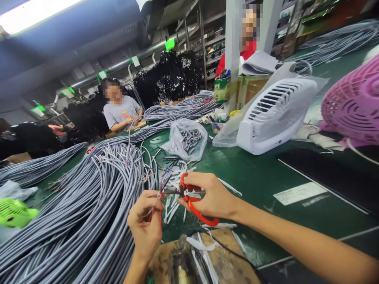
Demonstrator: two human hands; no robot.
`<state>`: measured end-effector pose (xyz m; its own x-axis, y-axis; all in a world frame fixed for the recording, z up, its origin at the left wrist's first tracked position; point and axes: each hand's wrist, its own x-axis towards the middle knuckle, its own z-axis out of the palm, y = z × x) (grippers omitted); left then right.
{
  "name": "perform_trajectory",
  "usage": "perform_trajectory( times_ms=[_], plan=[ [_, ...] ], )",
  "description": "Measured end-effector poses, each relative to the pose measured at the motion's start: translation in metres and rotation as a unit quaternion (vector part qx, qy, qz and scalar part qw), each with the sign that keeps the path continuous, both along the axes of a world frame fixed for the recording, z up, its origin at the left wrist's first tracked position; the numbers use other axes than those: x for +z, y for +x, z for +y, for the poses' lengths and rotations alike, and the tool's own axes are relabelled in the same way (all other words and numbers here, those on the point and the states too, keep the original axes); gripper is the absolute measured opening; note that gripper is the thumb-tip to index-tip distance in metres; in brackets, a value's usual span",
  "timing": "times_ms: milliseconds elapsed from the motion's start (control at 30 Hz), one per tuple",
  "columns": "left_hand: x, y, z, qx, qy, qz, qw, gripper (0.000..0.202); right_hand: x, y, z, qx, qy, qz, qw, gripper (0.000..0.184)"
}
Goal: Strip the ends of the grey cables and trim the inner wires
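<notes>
Brown and stained, a board [227,252] lies nearest on the green tabletop [251,169]; to its left, bundled grey cables [109,185] run back from the near edge. Above the board, the left hand [146,221] has a closed grip, pinching thin coloured wires [161,187]. The right hand [210,193] has its grip curled through orange-red scissors [201,215], their blades reaching the wires. White strips [170,211] lie scattered beneath. Farther off sit a clear bag [199,150] of short dark pieces [189,140] and, beyond, a person in a grey shirt [122,108].

The scissors [181,192] have smooth plastic handles [212,223] and metal blades [172,191]
</notes>
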<state>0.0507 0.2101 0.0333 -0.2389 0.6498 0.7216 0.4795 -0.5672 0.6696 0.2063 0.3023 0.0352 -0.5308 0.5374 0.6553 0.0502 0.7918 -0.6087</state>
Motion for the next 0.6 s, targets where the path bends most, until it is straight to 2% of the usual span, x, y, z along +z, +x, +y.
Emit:
perform_trajectory(
  times_ms=[167, 300, 433, 600],
  plan=[
    [-0.002, 0.007, -0.001, -0.025, -0.035, -0.027, 0.999, 0.018, -0.007, -0.002, -0.002, 0.009, -0.005, -0.045, 0.999, 0.01],
    [-0.004, 0.007, -0.001, -0.047, -0.057, -0.06, 0.995, 0.019, -0.009, 0.0, 0.0, 0.017, 0.022, -0.054, 0.998, 0.005],
    [-0.004, 0.006, 0.001, -0.081, -0.067, -0.085, 0.991, 0.017, -0.009, 0.001, -0.002, 0.007, 0.042, -0.048, 0.998, 0.009],
    [-0.002, 0.009, 0.004, -0.101, -0.073, -0.155, 0.98, 0.02, -0.015, -0.003, -0.007, -0.03, 0.01, -0.039, 0.999, 0.019]
  ],
)
